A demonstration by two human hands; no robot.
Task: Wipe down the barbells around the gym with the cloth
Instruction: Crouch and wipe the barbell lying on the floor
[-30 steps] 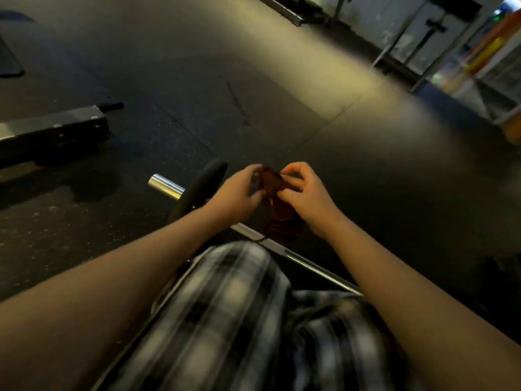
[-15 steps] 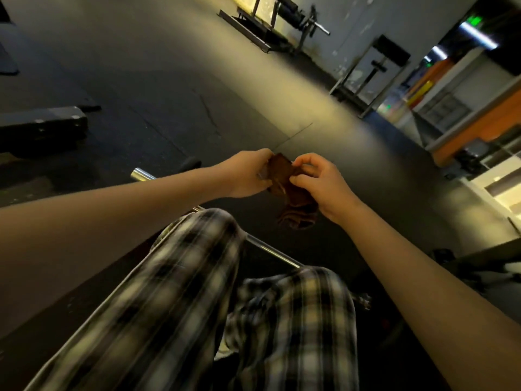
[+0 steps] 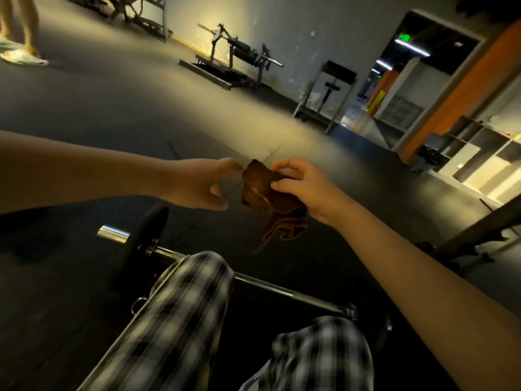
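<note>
The brown cloth hangs bunched up in the air above the barbell and does not touch it. The right hand pinches the cloth with thumb and fingers, arm stretched forward. The left hand is just beside the cloth, fingers loose and open, holding nothing. The barbell lies on the dark floor behind the knees in checked trousers, with a black plate near its left end. No wiping is happening now; I cannot tell if this bar is clean, and I think other bars around the gym are left to do
</note>
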